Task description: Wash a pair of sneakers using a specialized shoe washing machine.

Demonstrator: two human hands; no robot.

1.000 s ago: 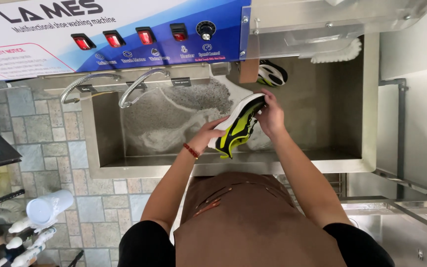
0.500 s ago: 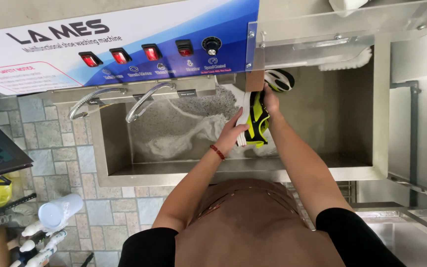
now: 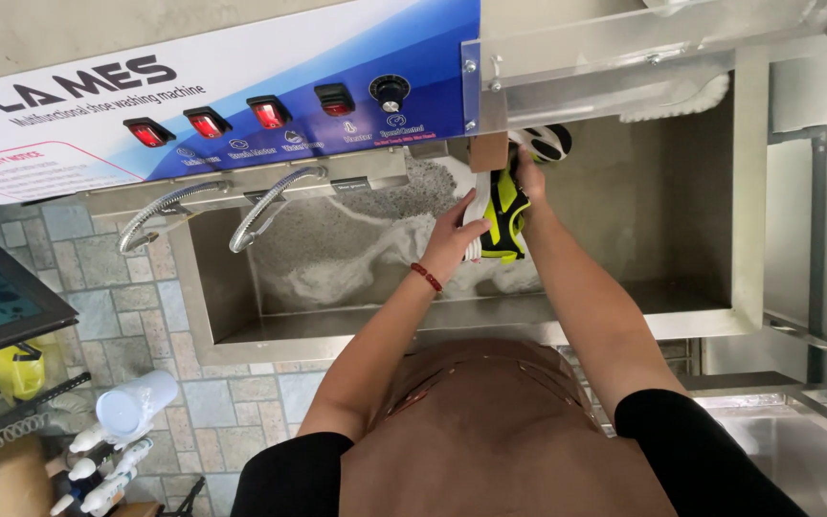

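A neon yellow, black and white sneaker [image 3: 502, 213] is held upright inside a steel wash basin [image 3: 452, 316], its upper end pressed up under the machine's housing. My left hand [image 3: 454, 237] grips the sneaker's white sole from the left side. My right hand [image 3: 531, 180] holds its upper end from the right. A second shoe [image 3: 547, 142], black and white, shows just above and right of my right hand. A red bracelet [image 3: 425, 277] circles my left wrist.
The machine's blue and white panel [image 3: 241, 86] carries red rocker switches [image 3: 208, 124] and a black knob [image 3: 390, 91]. Two flexible metal hoses [image 3: 270, 201] hang at the basin's left. A white brush roller [image 3: 681, 101] sits upper right. Foam [image 3: 356, 249] covers the basin's back. Bottles [image 3: 117, 440] stand lower left.
Both hands have lifted the sneaker from low and tilted in the basin to upright and higher, up against the housing near the second shoe.
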